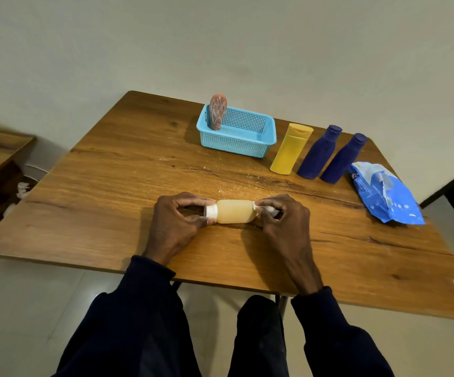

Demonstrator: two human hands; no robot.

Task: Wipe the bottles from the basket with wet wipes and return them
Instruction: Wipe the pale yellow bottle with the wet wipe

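A pale yellow bottle with a white cap lies sideways between my hands over the wooden table. My left hand grips its cap end. My right hand pinches a white wet wipe against the bottle's base. The light blue basket stands at the back with a brown bottle upright in its left corner. To the basket's right stand a yellow bottle and two dark blue bottles.
A blue wet-wipe pack lies near the table's right edge. White specks dot the table around the middle. A low wooden shelf sits to the left, beyond the table. My knees are under the front edge.
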